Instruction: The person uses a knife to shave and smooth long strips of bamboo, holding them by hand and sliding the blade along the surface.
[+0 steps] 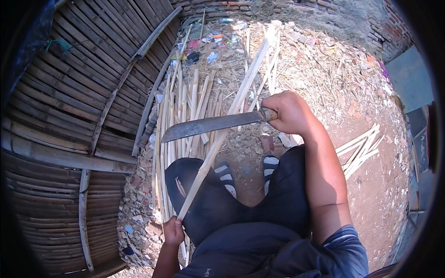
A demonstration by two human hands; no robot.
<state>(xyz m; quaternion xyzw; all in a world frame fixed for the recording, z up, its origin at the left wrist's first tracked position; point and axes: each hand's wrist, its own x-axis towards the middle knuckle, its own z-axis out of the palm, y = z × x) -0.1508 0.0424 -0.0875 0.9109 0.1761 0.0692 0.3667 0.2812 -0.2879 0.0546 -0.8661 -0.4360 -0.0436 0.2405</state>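
My right hand point(289, 112) is closed round the handle of a machete point(211, 126), held out in front of me with its long dark blade pointing left. The blade crosses over a long pale split-bamboo strip point(207, 163); whether the two touch I cannot tell. At the lower left, my left hand point(174, 230) grips the near end of that strip. From there it slants across my left thigh, up and right toward the rubble. Beside my left leg lies a pile of similar strips point(183, 109), running away from me.
A wall of bamboo slats point(69, 92) stands close on the left. A few more strips point(359, 150) lie on the dirt at the right. Rubble, shavings and litter point(212, 57) cover the ground ahead, up to a brick wall point(320, 16). My sandalled feet point(226, 177) are below the blade.
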